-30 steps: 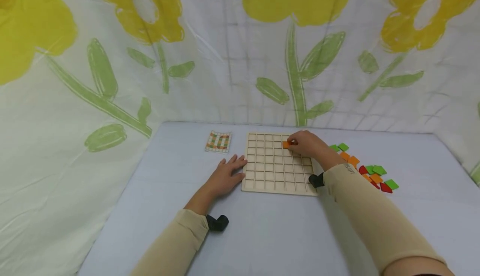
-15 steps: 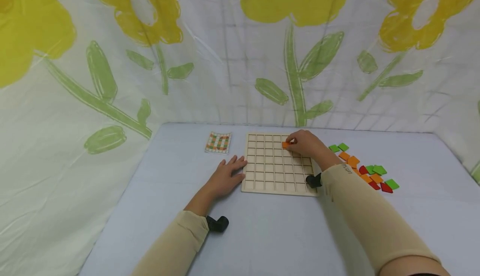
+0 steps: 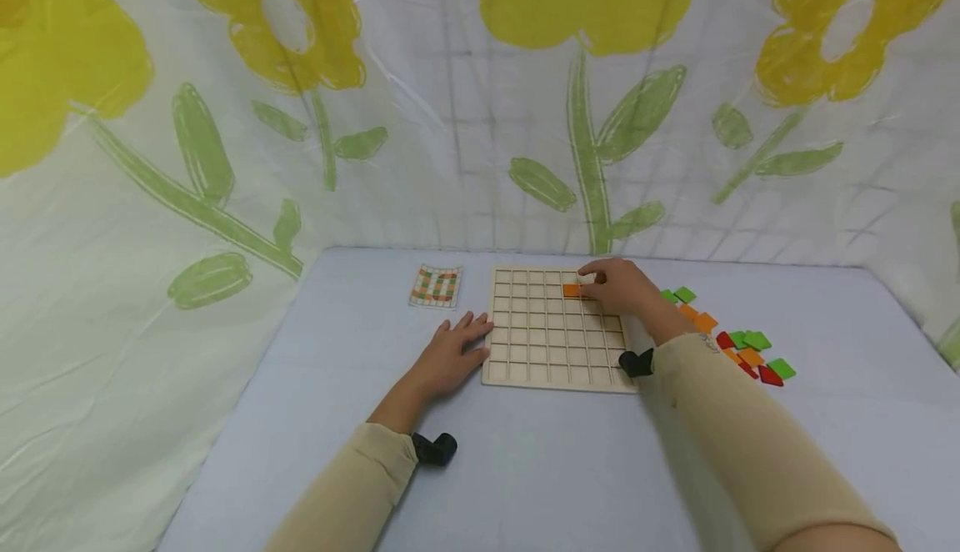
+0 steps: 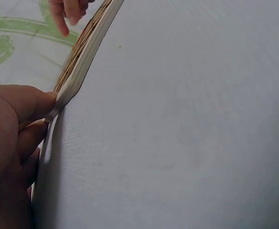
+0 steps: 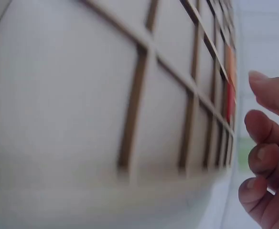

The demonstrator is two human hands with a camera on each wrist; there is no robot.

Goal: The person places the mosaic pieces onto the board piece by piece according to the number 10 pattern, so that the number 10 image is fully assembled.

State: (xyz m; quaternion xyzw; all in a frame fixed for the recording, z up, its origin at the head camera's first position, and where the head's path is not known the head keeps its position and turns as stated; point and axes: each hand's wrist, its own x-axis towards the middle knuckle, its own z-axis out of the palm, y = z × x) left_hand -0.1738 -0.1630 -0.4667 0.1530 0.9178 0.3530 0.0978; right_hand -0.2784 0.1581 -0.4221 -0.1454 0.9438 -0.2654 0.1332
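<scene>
A pale wooden grid board (image 3: 536,343) lies on the table. One orange square tile (image 3: 572,291) sits in a cell of its second row from the back. My right hand (image 3: 621,287) hovers just right of that tile; in the right wrist view its thumb and fingers (image 5: 260,160) are apart, with nothing between them. That view also shows a red piece (image 5: 230,102) in the grid beside an orange one; in the head view the hand hides it. My left hand (image 3: 448,358) rests at the board's left edge, its spread fingers and thumb touching the rim.
Loose green, orange and red tiles (image 3: 750,358) lie right of the board, partly behind the right forearm. A small patterned card (image 3: 437,286) lies at the board's back left. A flower-printed curtain (image 3: 420,118) hangs behind the table (image 3: 525,469).
My right hand has let go of the orange tile and shifted slightly right, its thumb and finger parting. The tile stays in its cell. The left hand has not moved.
</scene>
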